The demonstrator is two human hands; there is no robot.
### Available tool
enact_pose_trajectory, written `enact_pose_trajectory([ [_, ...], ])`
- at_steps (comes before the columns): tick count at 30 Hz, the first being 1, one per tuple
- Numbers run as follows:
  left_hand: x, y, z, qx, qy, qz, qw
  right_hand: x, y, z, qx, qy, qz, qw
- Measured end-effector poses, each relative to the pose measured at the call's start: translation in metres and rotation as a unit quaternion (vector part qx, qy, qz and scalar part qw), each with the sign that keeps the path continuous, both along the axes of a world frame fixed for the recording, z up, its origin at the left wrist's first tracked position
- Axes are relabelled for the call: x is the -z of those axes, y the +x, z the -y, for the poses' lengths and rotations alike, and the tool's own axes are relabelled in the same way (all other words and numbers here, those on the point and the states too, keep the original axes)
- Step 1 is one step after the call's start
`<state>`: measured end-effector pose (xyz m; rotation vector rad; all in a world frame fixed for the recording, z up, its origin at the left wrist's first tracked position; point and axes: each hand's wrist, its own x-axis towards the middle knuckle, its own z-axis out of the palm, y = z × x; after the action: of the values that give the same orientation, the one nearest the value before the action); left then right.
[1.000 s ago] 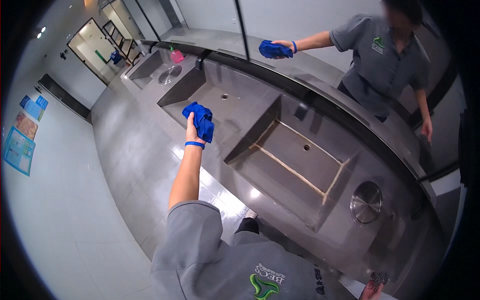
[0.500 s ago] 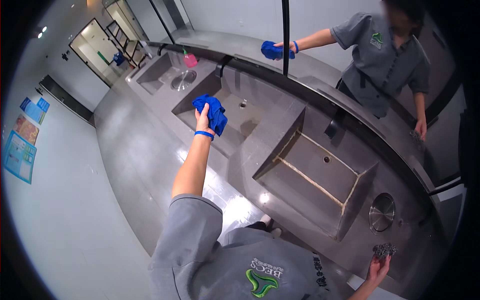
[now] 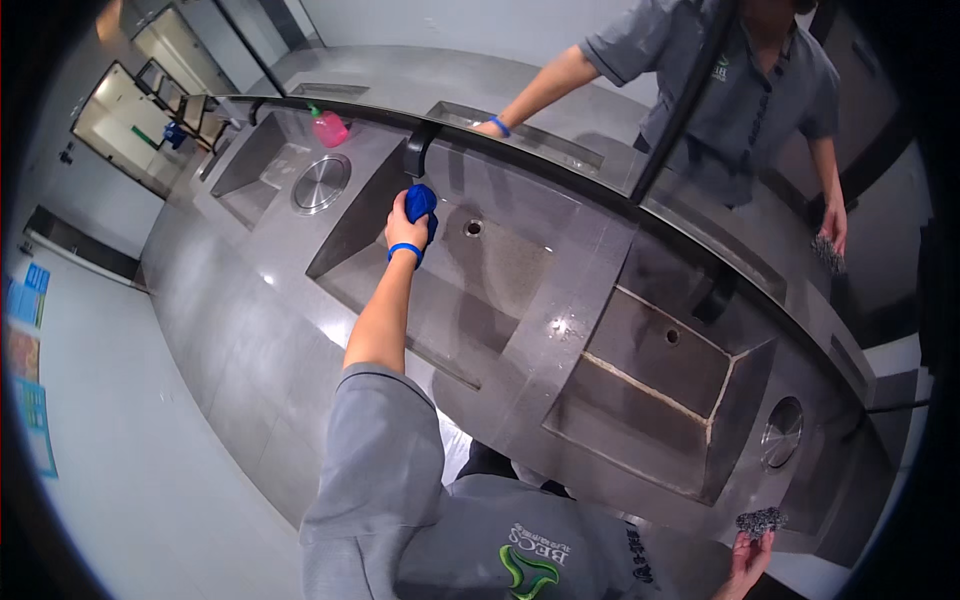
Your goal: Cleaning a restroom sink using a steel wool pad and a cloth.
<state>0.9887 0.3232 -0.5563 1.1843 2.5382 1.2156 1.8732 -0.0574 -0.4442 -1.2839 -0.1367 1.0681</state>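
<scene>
My left hand (image 3: 403,224) is closed around a bunched blue cloth (image 3: 421,203) and reaches over the middle sink basin (image 3: 500,280), just below its black faucet (image 3: 418,150). A blue band circles that wrist. At the lower right, my right hand (image 3: 747,562) pinches a grey steel-wool scrubber (image 3: 762,521) near the counter's front edge. The nearer basin (image 3: 640,390), with pale lines along its inner seams, lies between my two hands.
A pink soap bottle (image 3: 329,128) with a green top stands by the far basin (image 3: 240,185). Round metal lids (image 3: 321,184) are set into the grey counter. A long mirror (image 3: 400,60) runs behind it. Farther off stands a ladder-like rack (image 3: 190,110) near a doorway.
My left hand has moved with the blue cloth to below the middle faucet, and the cloth looks more bunched. The view has shifted closer to the sinks. The scrubber stays in my right hand.
</scene>
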Motion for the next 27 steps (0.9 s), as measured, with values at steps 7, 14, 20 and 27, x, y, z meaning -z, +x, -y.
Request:
enact_pose_trajectory([
  [7,0.024,-0.037,-0.072,0.103,-0.187,-0.255,0.943,-0.073,-0.176,-0.040,0.013,-0.003,-0.093,0.996],
  [14,0.046,-0.075,-0.097,0.154,-0.086,-0.304,0.936,-0.091,-0.246,-0.067,0.036,-0.077,0.036,0.996],
  [20,0.053,-0.056,-0.104,0.203,-0.067,-0.067,0.975,-0.060,-0.215,-0.042,-0.019,-0.051,0.002,0.999],
  [27,0.024,-0.053,-0.014,0.106,0.127,0.666,0.728,-0.079,-0.266,-0.085,0.037,-0.085,-0.001,0.996],
])
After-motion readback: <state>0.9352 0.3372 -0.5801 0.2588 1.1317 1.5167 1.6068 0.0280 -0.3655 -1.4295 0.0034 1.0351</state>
